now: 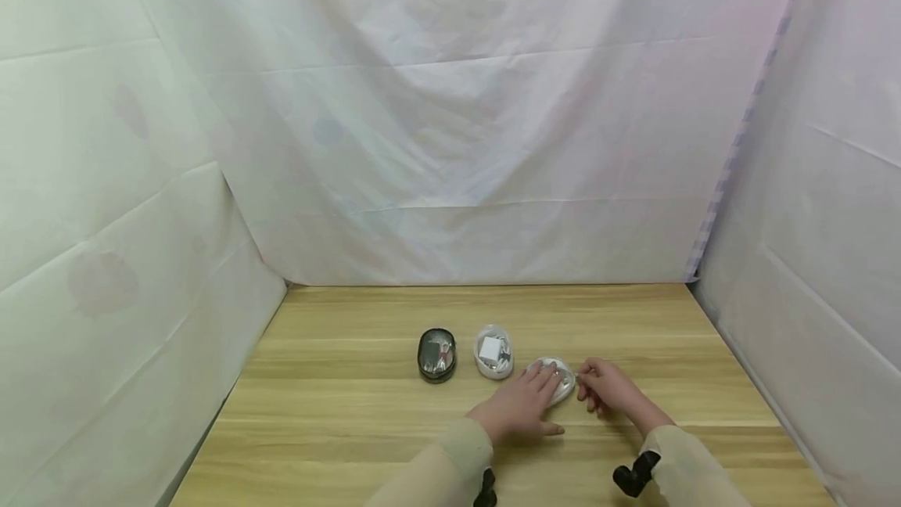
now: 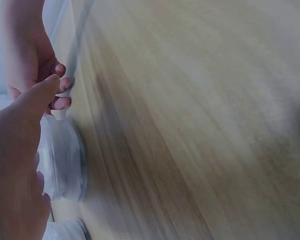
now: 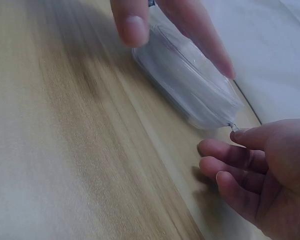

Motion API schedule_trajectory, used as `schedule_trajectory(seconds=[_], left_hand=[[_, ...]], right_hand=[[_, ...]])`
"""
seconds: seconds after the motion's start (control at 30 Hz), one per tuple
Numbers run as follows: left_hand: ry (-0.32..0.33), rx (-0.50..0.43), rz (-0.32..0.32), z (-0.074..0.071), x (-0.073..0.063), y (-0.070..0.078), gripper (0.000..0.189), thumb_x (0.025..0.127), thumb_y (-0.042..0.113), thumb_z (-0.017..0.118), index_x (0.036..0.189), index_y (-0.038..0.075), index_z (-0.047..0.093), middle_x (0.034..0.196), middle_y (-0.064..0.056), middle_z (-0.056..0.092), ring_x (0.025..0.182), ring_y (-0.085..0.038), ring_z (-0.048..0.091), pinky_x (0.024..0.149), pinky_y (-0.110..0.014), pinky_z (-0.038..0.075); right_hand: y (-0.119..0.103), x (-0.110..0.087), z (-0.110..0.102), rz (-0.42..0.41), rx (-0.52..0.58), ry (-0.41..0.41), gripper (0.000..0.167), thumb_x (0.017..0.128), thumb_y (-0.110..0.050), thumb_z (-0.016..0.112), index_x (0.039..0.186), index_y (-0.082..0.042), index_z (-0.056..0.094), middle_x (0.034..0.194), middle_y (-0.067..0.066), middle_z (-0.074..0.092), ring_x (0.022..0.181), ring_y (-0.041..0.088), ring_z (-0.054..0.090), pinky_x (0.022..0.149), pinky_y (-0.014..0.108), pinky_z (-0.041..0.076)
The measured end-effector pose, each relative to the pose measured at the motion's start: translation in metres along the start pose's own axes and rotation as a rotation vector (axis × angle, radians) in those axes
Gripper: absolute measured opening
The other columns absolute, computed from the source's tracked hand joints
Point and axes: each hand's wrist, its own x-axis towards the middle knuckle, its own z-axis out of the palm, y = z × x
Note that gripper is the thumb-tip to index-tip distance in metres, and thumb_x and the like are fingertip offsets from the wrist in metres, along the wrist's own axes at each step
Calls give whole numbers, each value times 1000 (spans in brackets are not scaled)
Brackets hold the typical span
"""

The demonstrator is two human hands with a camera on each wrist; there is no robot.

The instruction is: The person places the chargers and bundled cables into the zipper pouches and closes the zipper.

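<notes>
A small white oval zip pouch with a clear top (image 1: 565,387) lies on the wooden table. My left hand (image 1: 517,407) rests over its left side, fingers straight and spread, thumb out toward the near side. At the pouch's right end, my right hand (image 1: 611,391) pinches the small zipper pull (image 3: 234,128) between thumb and fingertip, the other fingers loosely curled. The right wrist view shows the pouch's side wall (image 3: 190,82) and the zipper line running along it. Beneath the left fingers, part of the pouch is hidden.
Left of the hands stands a second white pouch (image 1: 494,366) with a white block and cable inside. Farther left is a black pouch (image 1: 437,355) with a clear top and dark items inside. White cloth (image 1: 450,139) hangs behind the table (image 1: 338,421) and along both sides.
</notes>
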Motion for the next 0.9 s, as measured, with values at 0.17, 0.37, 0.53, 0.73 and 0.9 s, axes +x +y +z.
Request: schedule_trajectory(seconds=[0.17,0.37,0.53,0.73,0.9], left_hand=[[-33,24,-10,4,3,-2,92,88,75,37,157,18,17,162,0,14,147,-21,12,117,-34,18],[-35,30,-16,4,3,-1,94,87,77,39,157,17,17,162,0,14,147,-21,12,117,-32,18],[-37,23,-15,3,3,1,97,86,78,40,157,16,16,162,-1,14,147,-21,12,117,-31,17],[-53,24,-32,8,6,2,98,85,79,40,158,17,14,162,-1,12,147,-21,11,117,-31,16],[-66,23,-43,16,12,0,99,85,80,36,158,18,10,163,0,8,148,-20,8,117,-30,13]], right_hand=[[4,4,3,15,7,3,12,101,-5,45,102,4,54,74,11,62,54,20,59,46,32,51],[6,4,2,27,29,-11,13,102,-7,46,102,3,54,75,11,62,55,19,59,46,32,50],[10,3,-2,18,52,-44,14,102,-8,46,102,3,54,76,11,62,54,18,58,45,31,50],[13,3,-3,-1,67,-72,14,103,-8,45,101,3,54,77,11,62,55,18,59,45,31,51],[12,3,-2,-2,72,-59,13,103,-7,44,100,3,53,78,11,63,55,18,59,44,31,51]])
